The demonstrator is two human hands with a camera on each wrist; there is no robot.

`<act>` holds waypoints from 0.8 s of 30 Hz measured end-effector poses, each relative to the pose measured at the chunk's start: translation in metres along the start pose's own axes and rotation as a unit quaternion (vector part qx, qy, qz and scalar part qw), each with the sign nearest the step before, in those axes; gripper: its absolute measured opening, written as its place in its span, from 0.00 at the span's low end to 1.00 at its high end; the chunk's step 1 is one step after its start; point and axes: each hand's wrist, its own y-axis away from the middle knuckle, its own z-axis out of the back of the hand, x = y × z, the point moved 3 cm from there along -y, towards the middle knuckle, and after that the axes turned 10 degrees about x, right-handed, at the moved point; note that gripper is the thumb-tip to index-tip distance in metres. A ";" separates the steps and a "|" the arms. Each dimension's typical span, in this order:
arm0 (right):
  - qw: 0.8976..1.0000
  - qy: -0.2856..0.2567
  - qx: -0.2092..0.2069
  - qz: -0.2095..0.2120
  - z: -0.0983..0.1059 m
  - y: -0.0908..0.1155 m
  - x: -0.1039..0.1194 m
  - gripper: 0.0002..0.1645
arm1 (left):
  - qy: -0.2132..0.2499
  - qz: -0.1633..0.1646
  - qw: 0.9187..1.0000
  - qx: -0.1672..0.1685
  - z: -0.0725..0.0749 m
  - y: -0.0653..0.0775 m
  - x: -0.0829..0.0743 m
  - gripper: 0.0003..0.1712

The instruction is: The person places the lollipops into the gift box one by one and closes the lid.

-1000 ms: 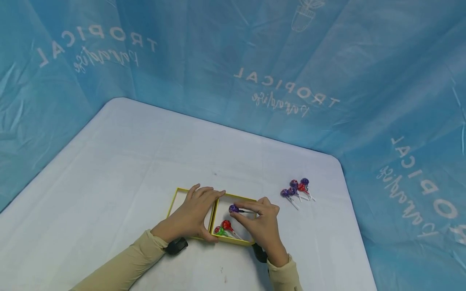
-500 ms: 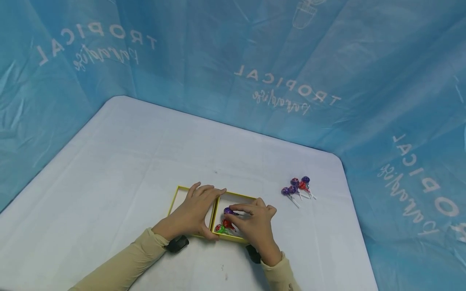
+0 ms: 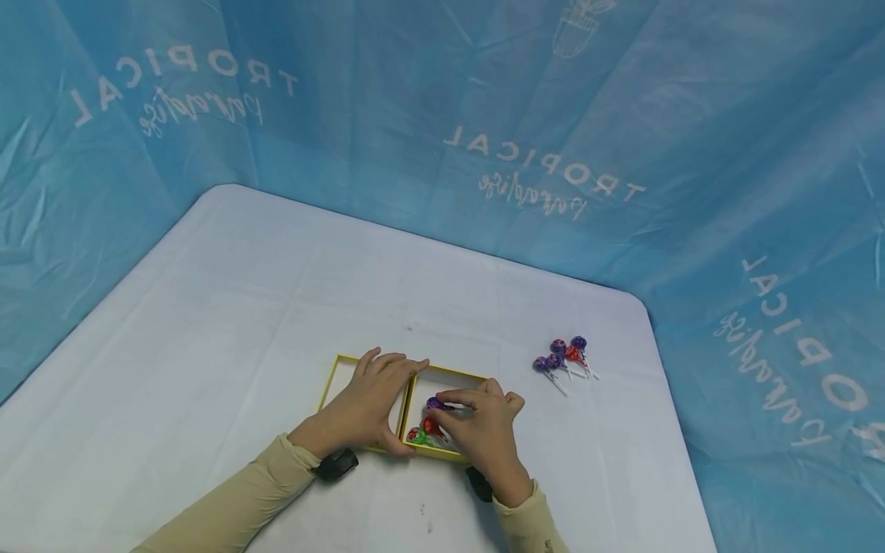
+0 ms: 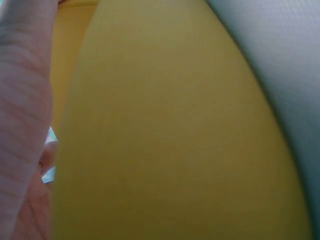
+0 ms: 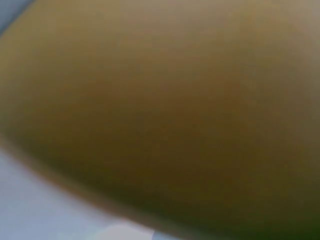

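The right hand [image 3: 484,421] reaches over the right half of a yellow-rimmed box [image 3: 442,456], its grip pinching a purple lollipop [image 3: 433,402] between thumb and fingers. The candy head sits just toward ten o'clock from the middle of that half; whether it touches the floor of the box cannot be told. Near it, toward eight o'clock, lies a red lollipop [image 3: 430,425], and just beyond, in the near-left corner, a green-and-red lollipop [image 3: 418,436].

The left hand [image 3: 366,399] lies across the box at nine o'clock from the right half, its grip stretched from far rim to near rim, fingertips on the far side and thumb on the near one.

Out at two o'clock from the box, well apart from both hands, a cluster of five purple and red lollipops [image 3: 556,361] rests on the white worktop [image 3: 290,284], sticks pointing between four and five o'clock. A blue curtain [image 3: 387,100] with mirrored white lettering hangs behind. Beige sleeves [image 3: 231,499] cover both forearms. The right wrist view is too blurred to show that grip.
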 end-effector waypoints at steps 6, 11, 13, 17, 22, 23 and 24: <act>1.000 0.028 0.008 -0.006 0.000 0.000 0.002 0.12 | -0.004 0.000 1.000 -0.001 -0.001 0.000 0.000 0.72; 0.999 0.050 0.014 -0.013 0.000 0.000 0.002 0.12 | -0.007 -0.002 1.000 -0.004 -0.001 0.000 0.000 0.72; 0.998 0.058 0.020 -0.018 0.000 0.000 0.003 0.11 | -0.006 -0.003 1.000 -0.007 -0.001 0.000 0.001 0.72; 0.996 0.074 0.033 -0.028 0.000 -0.001 0.003 0.10 | -0.001 -0.004 1.000 -0.005 -0.001 -0.001 0.001 0.72; 0.995 0.083 0.040 -0.031 0.001 -0.001 0.003 0.10 | 0.006 -0.005 1.000 0.001 -0.003 -0.001 0.001 0.72; 0.995 0.084 0.041 -0.031 0.001 -0.001 0.003 0.10 | 0.005 -0.005 1.000 0.000 -0.002 -0.001 0.001 0.72; 0.995 0.085 0.041 -0.031 0.001 -0.001 0.004 0.10 | 0.005 -0.005 1.000 0.000 -0.002 -0.001 0.001 0.72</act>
